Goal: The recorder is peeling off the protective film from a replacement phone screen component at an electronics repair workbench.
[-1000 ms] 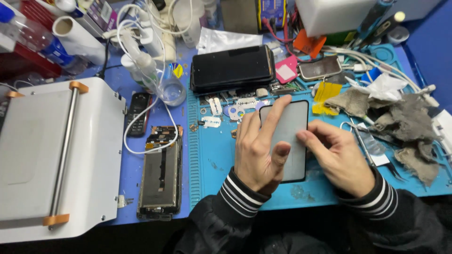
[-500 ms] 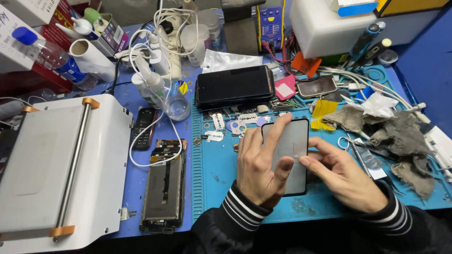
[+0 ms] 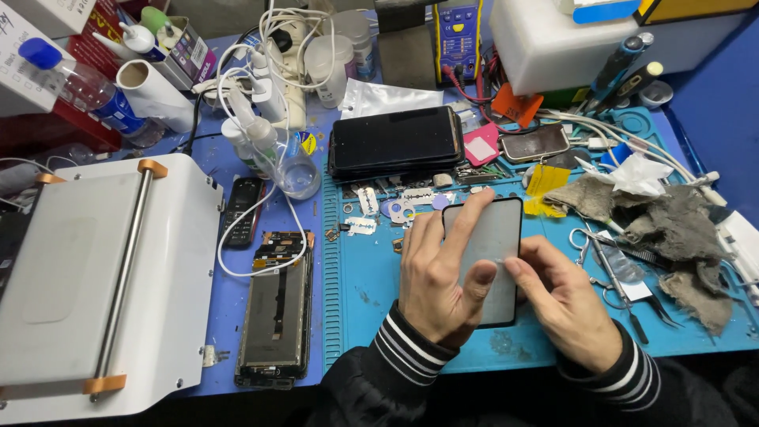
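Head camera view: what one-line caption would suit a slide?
Both hands, left hand and right hand, press a phone glass panel on a blue mat.

Blue table [image 3: 237, 166]: white machine [image 3: 95, 285] left, opened phone [image 3: 277, 316] beside it, blue mat [image 3: 371, 292] right, grey rags [image 3: 672, 229] far right.

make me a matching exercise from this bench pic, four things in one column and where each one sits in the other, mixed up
Things:
1. glass screen panel
2. opened phone frame
3. white machine with metal bar
4. grey rags

Places:
A. far left of the bench
B. right end of the blue mat
C. under the left hand and right hand
D. just left of the blue mat, a white cable looping over its top

Pairs: 1-C, 2-D, 3-A, 4-B
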